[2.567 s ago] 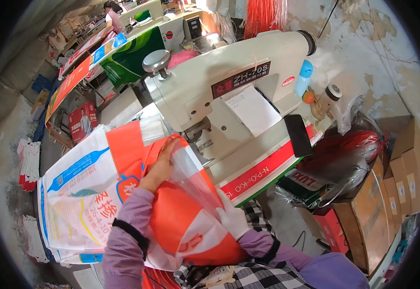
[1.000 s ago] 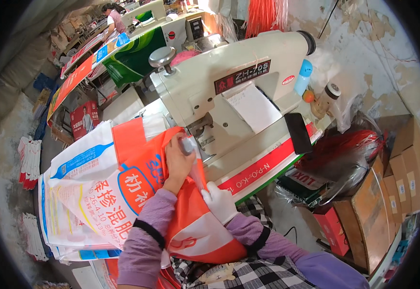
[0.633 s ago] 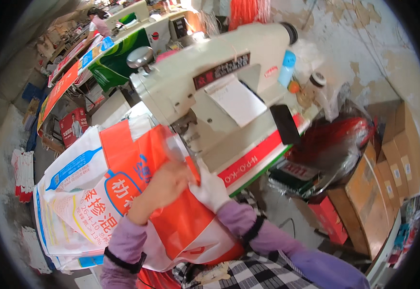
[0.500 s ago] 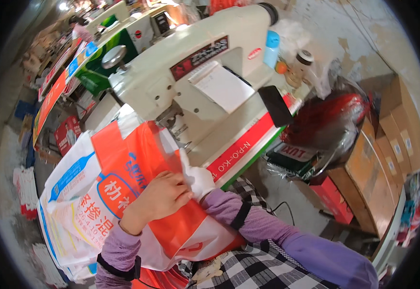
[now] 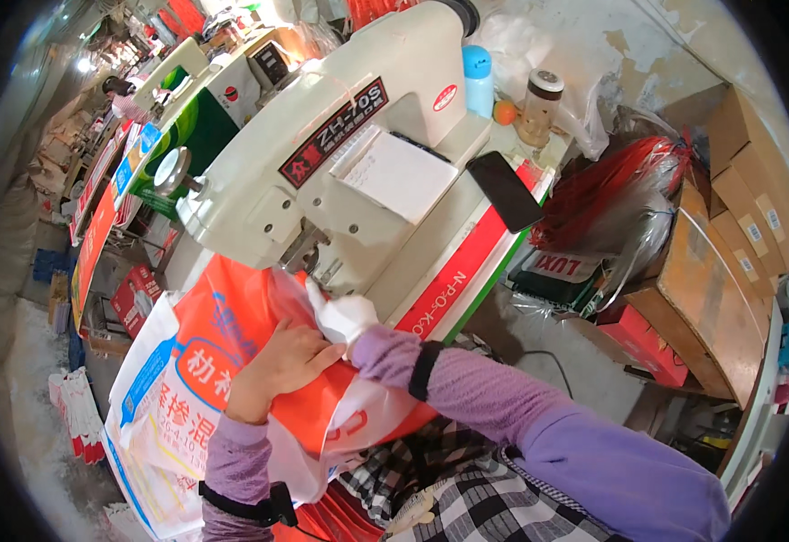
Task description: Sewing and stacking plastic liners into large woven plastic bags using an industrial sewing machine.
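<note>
A large orange, white and blue printed woven sack spreads across my lap and up to the sewing machine. My left hand, bare, lies on the orange part with its fingers bent and gripping the material. Close beside it, my right hand wears a white glove and pinches the sack near its edge, just below the machine's needle area. The right fingertips are partly hidden in the sack's folds. The upper edge of the sack reaches under the machine head.
On the machine bed lie a notepad and a black phone. Behind them stand a blue bottle and a lidded jar. Cardboard boxes and plastic-wrapped red material fill the right side.
The view has shifted, so the machine sits further left. My gloved right hand is closer to the needle area. My left hand stays on the sack, its fingers slightly straighter.
</note>
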The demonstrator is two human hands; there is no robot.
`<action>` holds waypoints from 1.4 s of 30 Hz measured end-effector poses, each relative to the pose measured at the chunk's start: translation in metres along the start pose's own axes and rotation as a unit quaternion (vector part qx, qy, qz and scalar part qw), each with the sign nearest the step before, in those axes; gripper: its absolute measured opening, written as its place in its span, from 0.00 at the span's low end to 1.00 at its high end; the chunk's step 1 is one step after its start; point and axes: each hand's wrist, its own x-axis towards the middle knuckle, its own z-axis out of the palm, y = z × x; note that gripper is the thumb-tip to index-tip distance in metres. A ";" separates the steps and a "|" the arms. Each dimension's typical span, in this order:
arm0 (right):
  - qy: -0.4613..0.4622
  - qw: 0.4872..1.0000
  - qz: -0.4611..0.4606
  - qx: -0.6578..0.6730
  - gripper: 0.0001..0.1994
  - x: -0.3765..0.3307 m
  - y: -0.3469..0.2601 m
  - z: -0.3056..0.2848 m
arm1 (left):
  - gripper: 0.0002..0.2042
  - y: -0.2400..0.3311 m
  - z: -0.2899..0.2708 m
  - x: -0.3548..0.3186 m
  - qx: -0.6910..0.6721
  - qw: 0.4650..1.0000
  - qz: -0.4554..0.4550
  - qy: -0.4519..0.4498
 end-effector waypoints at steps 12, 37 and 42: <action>0.023 0.957 0.027 0.289 0.31 -0.073 0.013 -0.001 | 0.16 -0.046 0.054 -0.012 -0.081 0.993 -0.090 0.001; -0.166 0.937 0.002 0.308 0.16 -0.196 0.060 0.010 | 0.18 0.051 0.164 -0.047 -0.641 0.762 -0.007 0.098; -0.004 0.958 0.061 0.281 0.33 -0.145 0.025 -0.019 | 0.14 0.067 0.096 -0.046 -0.138 0.990 -0.017 -0.039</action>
